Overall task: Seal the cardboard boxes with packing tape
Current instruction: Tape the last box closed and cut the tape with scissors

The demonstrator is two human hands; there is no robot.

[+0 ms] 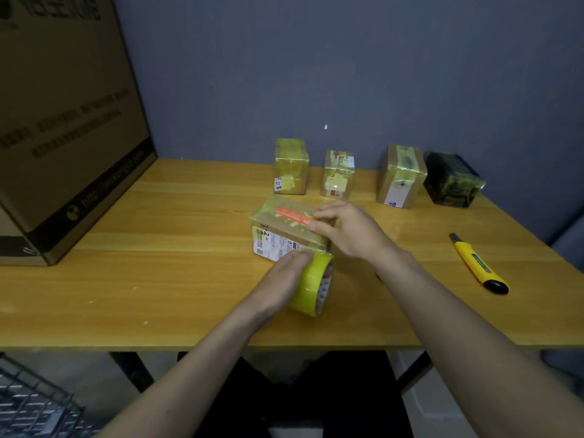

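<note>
Two hands: both at the box (286, 230) in the middle of the table (158, 279).
Left hand (281, 281): fingers curled round the tape roll (313, 284), which stands on edge against the box's near side.
Right hand (346, 229): fingers straight, pressing flat on the box top.
Key relation: box lies just beyond the roll, long axis running left to right; tape would likely feed away from the person, up over the top.
Behind: four wrapped boxes (291, 167) by the wall.
Knife (477, 263): right of the hands, untouched.
</note>
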